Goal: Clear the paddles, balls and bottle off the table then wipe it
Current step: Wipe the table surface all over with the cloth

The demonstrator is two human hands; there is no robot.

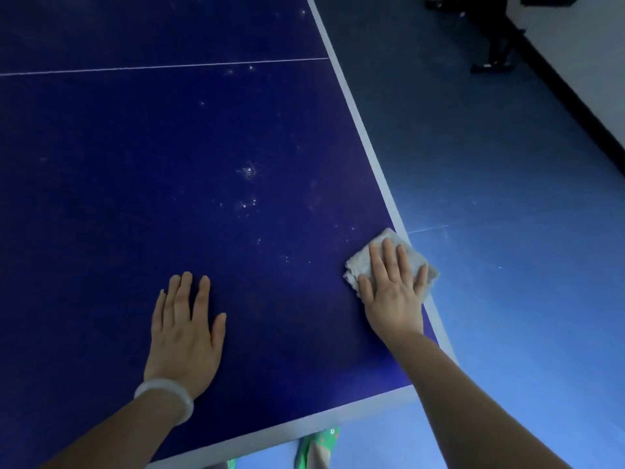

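The dark blue table-tennis table (135, 164) fills most of the view, with white edge lines and a thin white centre line. A folded grey cloth (392, 242) lies on the table's right edge near the front corner. My right hand (394, 289) lies flat on it with straight fingers, pressing it down. My left hand (186, 330) rests flat on the bare table surface to the left, fingers spread, a pale bangle on the wrist. White specks and smears dot the surface around (248, 172). No paddles, balls or bottle are in view.
A lighter blue floor (507, 198) runs along the table's right side and front. A white wall with a black base strip (575, 106) stands at the far right, with dark equipment (493, 59) at its foot. Green shoes (318, 445) show below the front edge.
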